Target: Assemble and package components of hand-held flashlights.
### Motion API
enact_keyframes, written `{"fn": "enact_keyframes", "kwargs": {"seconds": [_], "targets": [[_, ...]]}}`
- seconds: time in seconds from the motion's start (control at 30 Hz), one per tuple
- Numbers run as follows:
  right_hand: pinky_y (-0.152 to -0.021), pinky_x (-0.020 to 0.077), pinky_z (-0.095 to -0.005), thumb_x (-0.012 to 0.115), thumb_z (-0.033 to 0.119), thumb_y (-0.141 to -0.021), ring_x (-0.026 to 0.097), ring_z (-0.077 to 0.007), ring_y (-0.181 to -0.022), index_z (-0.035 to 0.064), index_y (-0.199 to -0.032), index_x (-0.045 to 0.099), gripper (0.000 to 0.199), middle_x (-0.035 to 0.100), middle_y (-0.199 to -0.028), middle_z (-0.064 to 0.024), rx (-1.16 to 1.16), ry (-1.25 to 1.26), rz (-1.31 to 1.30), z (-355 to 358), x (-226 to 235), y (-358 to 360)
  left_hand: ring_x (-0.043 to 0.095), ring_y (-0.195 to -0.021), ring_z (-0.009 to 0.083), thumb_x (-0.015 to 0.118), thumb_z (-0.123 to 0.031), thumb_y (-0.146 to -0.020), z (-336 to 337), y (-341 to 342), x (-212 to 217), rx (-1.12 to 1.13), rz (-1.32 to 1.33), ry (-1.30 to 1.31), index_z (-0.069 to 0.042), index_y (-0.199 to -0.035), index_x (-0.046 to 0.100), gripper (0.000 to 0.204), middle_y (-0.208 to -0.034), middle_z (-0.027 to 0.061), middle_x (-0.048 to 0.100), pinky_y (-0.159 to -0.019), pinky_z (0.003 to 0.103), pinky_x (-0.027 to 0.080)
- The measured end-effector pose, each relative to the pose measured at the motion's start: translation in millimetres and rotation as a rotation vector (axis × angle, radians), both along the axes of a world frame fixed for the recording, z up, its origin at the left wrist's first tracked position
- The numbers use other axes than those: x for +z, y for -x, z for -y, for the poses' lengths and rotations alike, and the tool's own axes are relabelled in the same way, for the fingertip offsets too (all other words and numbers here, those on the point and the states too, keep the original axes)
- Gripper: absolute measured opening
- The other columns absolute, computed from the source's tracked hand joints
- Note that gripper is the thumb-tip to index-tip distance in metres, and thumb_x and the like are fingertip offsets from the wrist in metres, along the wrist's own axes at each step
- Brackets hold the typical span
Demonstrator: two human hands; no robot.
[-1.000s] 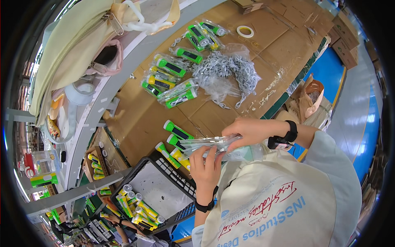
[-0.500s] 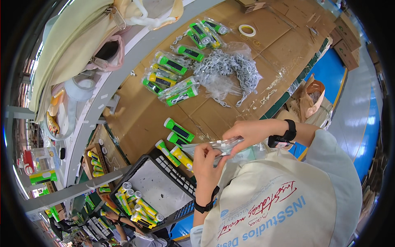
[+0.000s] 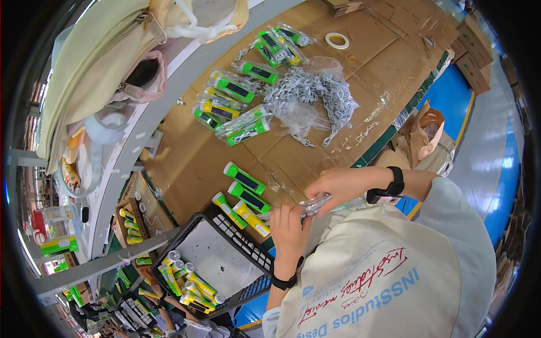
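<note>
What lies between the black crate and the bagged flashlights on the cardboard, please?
In the head view, four loose flashlights lie between the crate and the bagged flashlights: three mostly green, one mostly yellow, then a strip of cardboard.

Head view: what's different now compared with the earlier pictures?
The left hand has shifted slightly right and closed over the clear bags, which no longer fan out past it so far. More of the nearby green torch and yellow torch now shows. Both hands still hold the bags; the right hand has barely moved. The cords and bagged torches stayed put.
</note>
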State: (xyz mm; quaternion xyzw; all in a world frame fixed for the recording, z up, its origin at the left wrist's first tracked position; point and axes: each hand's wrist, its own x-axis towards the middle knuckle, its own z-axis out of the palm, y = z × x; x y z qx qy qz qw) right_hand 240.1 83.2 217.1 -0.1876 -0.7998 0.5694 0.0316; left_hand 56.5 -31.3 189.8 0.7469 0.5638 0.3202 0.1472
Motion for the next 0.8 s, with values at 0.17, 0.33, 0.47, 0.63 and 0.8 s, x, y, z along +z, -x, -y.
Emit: {"fn": "enact_keyframes", "kwargs": {"seconds": [0.17, 0.33, 0.47, 0.63, 0.8], "targets": [[-0.050, 0.0340, -0.0328, 0.065, 0.027, -0.086, 0.048, -0.0199, -0.052, 0.0022, -0.080, 0.051, 0.029, 0.049, -0.058, -0.0094, -0.048, 0.066, -0.019, 3.7, -8.2, -0.9, 0.055, -0.081, 0.0321, 0.076, 0.001, -0.060, 3.0, 0.1, -13.2, 0.026, 0.166, 0.057, -0.005, -0.092, 0.053, 0.040, -0.088, 0.0116, 0.057, -0.070, 0.039, 0.044], [-0.053, 0.0335, -0.0246, 0.050, 0.019, -0.097, 0.042, -0.0029, -0.063, 0.0029, -0.083, 0.052, 0.021, 0.047, -0.068, 0.0027, 0.027, 0.639, -0.075, 1.5, -44.9, -7.2, 0.057, -0.077, 0.0303, 0.072, 0.004, -0.060, 2.3, 1.5, -13.5, -0.011, 0.127, -0.089, -0.004, -0.089, 0.053, 0.035, -0.087, 0.0106, 0.059, -0.065, 0.038, 0.045], [-0.058, 0.0365, -0.0218, 0.047, 0.017, -0.097, 0.045, -0.0013, -0.068, 0.0027, -0.092, 0.053, 0.016, 0.051, -0.076, 0.0037, -0.002, 0.781, -0.079, 11.4, -32.7, -4.6, 0.058, -0.075, 0.0295, 0.068, 0.007, -0.059, 6.2, 5.0, -12.4, 0.002, 0.079, -0.201, -0.004, -0.085, 0.055, 0.031, -0.086, 0.0099, 0.059, -0.062, 0.038, 0.045], [-0.067, 0.0422, -0.0247, 0.049, 0.009, -0.093, 0.053, -0.0075, -0.082, 0.0044, -0.108, 0.050, 0.015, 0.057, -0.091, -0.0026, -0.325, 0.396, -0.200, 23.5, -2.6, -2.4, 0.058, -0.074, 0.0285, 0.067, 0.007, -0.059, 5.2, 7.3, -15.7, 0.013, 0.162, -0.175, -0.004, -0.084, 0.055, 0.030, -0.090, 0.0102, 0.061, -0.062, 0.037, 0.047], [-0.071, 0.0458, -0.0360, 0.051, 0.013, -0.090, 0.058, -0.0281, -0.086, 0.0063, -0.105, 0.052, 0.016, 0.058, -0.095, -0.0105, -0.076, -0.041, -0.021, 18.1, 12.9, -9.6, 0.059, -0.075, 0.0287, 0.065, 0.010, -0.061, 4.7, 3.8, -17.5, -0.052, 0.117, -0.121, -0.003, -0.085, 0.056, 0.028, -0.095, 0.0115, 0.064, -0.063, 0.035, 0.047]]}}
